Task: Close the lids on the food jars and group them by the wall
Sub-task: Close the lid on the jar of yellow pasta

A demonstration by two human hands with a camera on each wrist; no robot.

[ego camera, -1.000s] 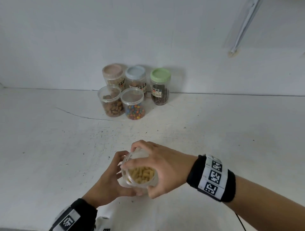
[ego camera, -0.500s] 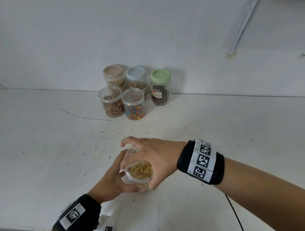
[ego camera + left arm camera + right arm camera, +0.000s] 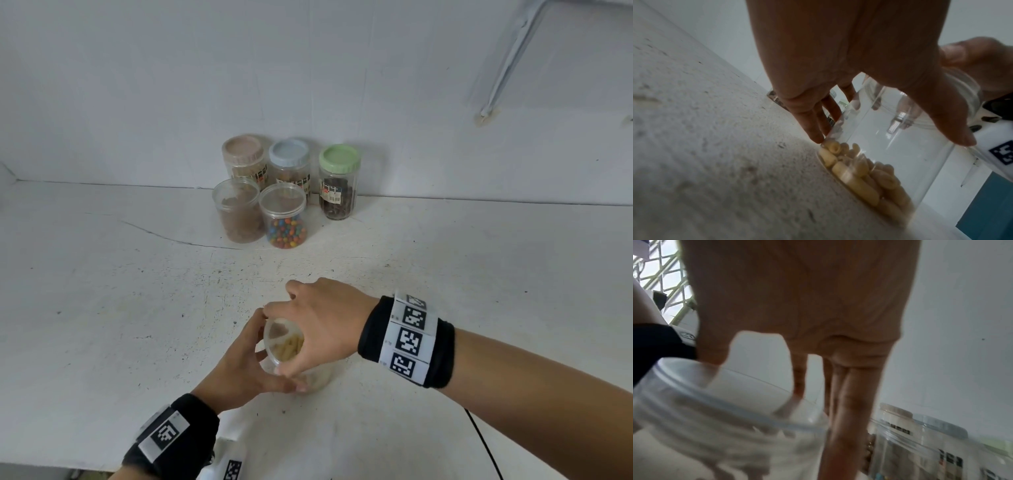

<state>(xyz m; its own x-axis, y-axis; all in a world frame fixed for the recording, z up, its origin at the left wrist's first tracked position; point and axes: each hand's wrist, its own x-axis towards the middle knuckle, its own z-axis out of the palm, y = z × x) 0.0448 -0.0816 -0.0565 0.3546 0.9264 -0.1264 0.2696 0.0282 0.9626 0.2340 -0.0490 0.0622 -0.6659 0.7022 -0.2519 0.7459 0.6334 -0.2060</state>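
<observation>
A clear jar of pasta tubes [image 3: 285, 346] stands on the white counter [image 3: 102, 308], near its front. My left hand [image 3: 248, 359] grips the jar's body from the left; in the left wrist view its fingers [image 3: 816, 123] wrap the clear wall above the pasta [image 3: 865, 177]. My right hand [image 3: 313, 325] grips the clear lid [image 3: 725, 392] from above, fingers curled over its rim. Against the wall stand jars with a pink lid [image 3: 243, 150], a blue lid [image 3: 289, 154] and a green lid [image 3: 339, 160]. In front of them are two clear-lidded jars, one of brown pieces [image 3: 236, 212], one of coloured candies [image 3: 286, 222].
A thin crack [image 3: 171, 236] runs across the counter left of the jar group. A black cable [image 3: 483, 445] trails off the front right. The counter's front edge [image 3: 51, 464] shows at the lower left. A white bracket [image 3: 507, 65] hangs on the wall, upper right.
My right hand has turned on the lid, its wrist swinging left and away. The jar, held by my left hand, has shifted slightly away from me.
</observation>
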